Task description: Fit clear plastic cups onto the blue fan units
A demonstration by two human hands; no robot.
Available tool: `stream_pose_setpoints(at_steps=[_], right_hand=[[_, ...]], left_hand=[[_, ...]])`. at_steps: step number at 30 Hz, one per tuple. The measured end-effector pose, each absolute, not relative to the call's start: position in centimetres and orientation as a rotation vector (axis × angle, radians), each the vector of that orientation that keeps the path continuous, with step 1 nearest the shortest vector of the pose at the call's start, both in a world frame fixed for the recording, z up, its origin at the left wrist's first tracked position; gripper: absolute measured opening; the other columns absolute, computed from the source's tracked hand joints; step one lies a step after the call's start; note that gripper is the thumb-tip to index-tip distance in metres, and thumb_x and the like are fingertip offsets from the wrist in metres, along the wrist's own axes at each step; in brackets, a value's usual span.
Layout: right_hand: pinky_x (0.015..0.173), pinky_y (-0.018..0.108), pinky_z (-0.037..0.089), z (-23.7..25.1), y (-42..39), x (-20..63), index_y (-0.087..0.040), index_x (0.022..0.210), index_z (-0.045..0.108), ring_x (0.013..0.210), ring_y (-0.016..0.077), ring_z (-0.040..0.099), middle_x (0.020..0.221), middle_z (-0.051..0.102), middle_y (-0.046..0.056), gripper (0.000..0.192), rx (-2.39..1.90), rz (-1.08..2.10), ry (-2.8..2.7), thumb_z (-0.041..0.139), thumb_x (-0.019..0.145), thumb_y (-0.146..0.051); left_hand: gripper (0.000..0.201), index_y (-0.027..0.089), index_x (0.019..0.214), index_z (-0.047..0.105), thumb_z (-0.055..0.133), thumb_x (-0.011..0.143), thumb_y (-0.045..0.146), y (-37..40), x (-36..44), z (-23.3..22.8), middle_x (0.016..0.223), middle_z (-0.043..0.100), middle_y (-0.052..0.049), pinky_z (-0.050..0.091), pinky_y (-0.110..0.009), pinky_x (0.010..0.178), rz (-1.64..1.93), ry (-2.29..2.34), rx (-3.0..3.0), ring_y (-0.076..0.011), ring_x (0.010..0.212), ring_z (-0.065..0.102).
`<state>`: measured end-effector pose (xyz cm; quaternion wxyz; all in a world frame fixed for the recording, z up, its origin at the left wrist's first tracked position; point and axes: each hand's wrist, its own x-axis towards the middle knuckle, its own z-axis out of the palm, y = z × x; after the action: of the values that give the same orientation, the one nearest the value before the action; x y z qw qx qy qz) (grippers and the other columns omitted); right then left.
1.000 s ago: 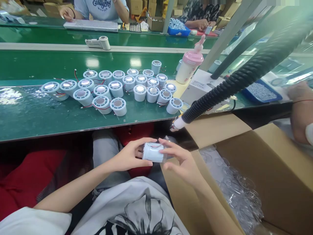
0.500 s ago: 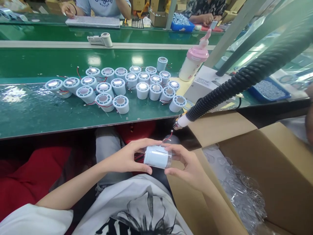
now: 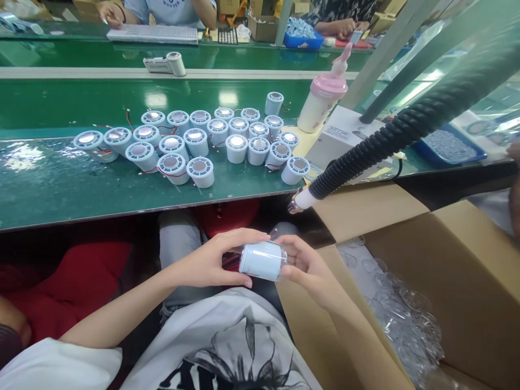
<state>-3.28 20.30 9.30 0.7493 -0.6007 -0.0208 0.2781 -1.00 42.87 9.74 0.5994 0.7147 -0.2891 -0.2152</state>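
Since a second ago our right hand [image 3: 303, 265] has slid round to cup the right end of the pale blue cylinder [image 3: 262, 260], where before its fingers arched over the top; our view has also tipped slightly, so the surface [image 3: 81, 189] sits a touch lower. We hold the cylinder sideways over our lap, below the near edge of the surface, our left hand [image 3: 211, 262] gripping its left end with thumb below and fingers above. Both hands are closed on it. Red wires [image 3: 231, 261] trail from its left end, under our left palm. We judge they could snag or get pinched if we twist the part. A slip here would drop it into our lap or the open cardboard box [image 3: 447, 260] of clear parts just right.
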Motion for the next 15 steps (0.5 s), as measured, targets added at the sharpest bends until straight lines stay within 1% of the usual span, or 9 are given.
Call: stream_pose_setpoints(at_steps=[4, 7, 10, 15], right_hand=[[0.063, 0.024, 0.052, 8.4, 20.4, -3.2, -0.023, 0.101, 0.052, 0.075, 0.0134, 0.060, 0.087, 0.063, 0.001, 0.035, -1.238, 0.594, -0.003, 0.068, 0.073, -0.037], [0.064, 0.030, 0.055, 6.5, 20.6, -3.0, -0.025, 0.101, 0.052, 0.074, 0.0150, 0.062, 0.087, 0.062, 0.000, 0.038, -1.152, 0.507, 0.093, 0.069, 0.071, -0.038], [0.065, 0.033, 0.056, 4.0, 20.6, -2.6, -0.026, 0.100, 0.050, 0.077, 0.0177, 0.064, 0.093, 0.062, 0.001, 0.042, -1.033, 0.363, 0.211, 0.070, 0.067, -0.042], [0.069, 0.032, 0.055, 1.0, 20.3, -1.3, -0.024, 0.101, 0.047, 0.079, 0.0183, 0.066, 0.096, 0.064, 0.002, 0.045, -0.944, 0.220, 0.264, 0.069, 0.068, -0.046]], left_hand=[[0.072, 0.028, 0.132, 0.045, 0.075, 0.066, 0.019, 42.6, -0.7, 9.4, 0.137, 0.046, -0.009, 0.041, -0.039, 0.101, -0.625, -0.531, 1.530, -0.0262, 0.125, 0.044], [0.078, 0.029, 0.134, 0.041, 0.076, 0.065, 0.016, 41.5, 0.7, 8.0, 0.139, 0.045, -0.010, 0.040, -0.040, 0.102, -0.662, -0.409, 1.304, -0.0259, 0.124, 0.046], [0.078, 0.025, 0.133, 0.043, 0.077, 0.063, 0.017, 39.6, 2.9, 6.0, 0.137, 0.047, -0.014, 0.041, -0.042, 0.100, -0.660, -0.309, 1.149, -0.0285, 0.125, 0.045], [0.073, 0.021, 0.129, 0.047, 0.077, 0.064, 0.016, 36.8, 6.2, 3.6, 0.136, 0.048, -0.014, 0.033, -0.043, 0.106, -0.669, -0.270, 1.166, -0.0260, 0.128, 0.042]])
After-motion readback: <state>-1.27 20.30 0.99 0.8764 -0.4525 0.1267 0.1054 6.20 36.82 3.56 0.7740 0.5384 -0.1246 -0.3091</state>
